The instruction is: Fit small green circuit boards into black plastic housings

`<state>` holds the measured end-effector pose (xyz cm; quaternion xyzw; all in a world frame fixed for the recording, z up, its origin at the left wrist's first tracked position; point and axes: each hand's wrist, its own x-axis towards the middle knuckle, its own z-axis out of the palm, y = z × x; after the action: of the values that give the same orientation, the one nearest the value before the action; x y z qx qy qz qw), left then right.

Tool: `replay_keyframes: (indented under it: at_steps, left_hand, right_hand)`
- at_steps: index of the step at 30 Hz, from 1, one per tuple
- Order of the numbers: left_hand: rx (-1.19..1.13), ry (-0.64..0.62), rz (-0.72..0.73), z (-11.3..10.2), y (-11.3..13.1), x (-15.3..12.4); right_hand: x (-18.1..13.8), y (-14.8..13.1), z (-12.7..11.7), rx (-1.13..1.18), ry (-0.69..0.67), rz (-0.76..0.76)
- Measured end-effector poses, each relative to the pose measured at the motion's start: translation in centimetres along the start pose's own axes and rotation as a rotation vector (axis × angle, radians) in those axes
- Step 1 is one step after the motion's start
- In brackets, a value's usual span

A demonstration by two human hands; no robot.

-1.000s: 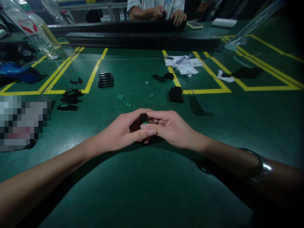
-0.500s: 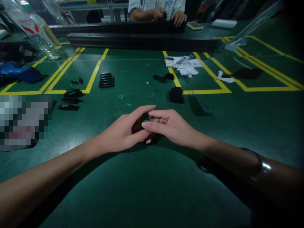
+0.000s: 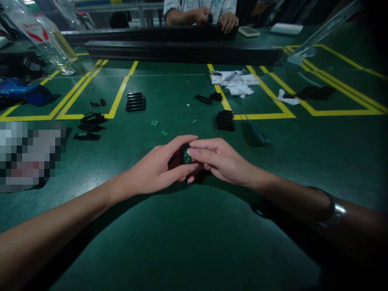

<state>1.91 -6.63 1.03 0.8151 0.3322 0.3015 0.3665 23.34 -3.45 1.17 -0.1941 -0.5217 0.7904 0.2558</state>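
My left hand [image 3: 159, 169] and my right hand [image 3: 222, 159] meet over the middle of the green table [image 3: 194, 242]. Between them is a small black plastic part [image 3: 184, 152] with a little green circuit chip on it. The left hand's fingers curl round the black part from the left. On the right, my thumb and forefinger pinch the chip against the part. Much of the part is hidden by the fingers.
Loose green chips [image 3: 154, 123] lie just beyond my hands. Stacks of black parts [image 3: 135, 102] [image 3: 224, 120] [image 3: 89, 126] sit left and right. White papers [image 3: 235, 83] lie further back. A long black rail [image 3: 182, 50] crosses the table; another person's hands [image 3: 212, 18] work behind it.
My right fingers have shifted slightly left over the part, and the green chip now shows more plainly on its face. The arms have hardly moved.
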Motion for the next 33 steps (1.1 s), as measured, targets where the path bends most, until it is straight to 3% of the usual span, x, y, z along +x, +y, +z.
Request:
replay_keyframes:
  at_steps: [8,15,27,33]
  left_hand:
    - [-0.02,0.01,0.01,0.17,-0.44,-0.08]
    - [0.037,0.033,0.01,-0.11,-0.19,0.1]
    - [-0.158,0.0,-0.069,-0.11,-0.06,0.01]
    - [-0.113,0.105,-0.081,-0.06,-0.06,0.03]
  right_hand:
    - [0.13,-0.15,0.28,-0.106,0.025,0.003]
    - [-0.05,-0.17,0.03,-0.354,0.096,-0.047]
    - [0.22,-0.18,0.45,-0.152,0.016,-0.021]
    - [0.09,0.03,0.0,-0.189,0.007,-0.031]
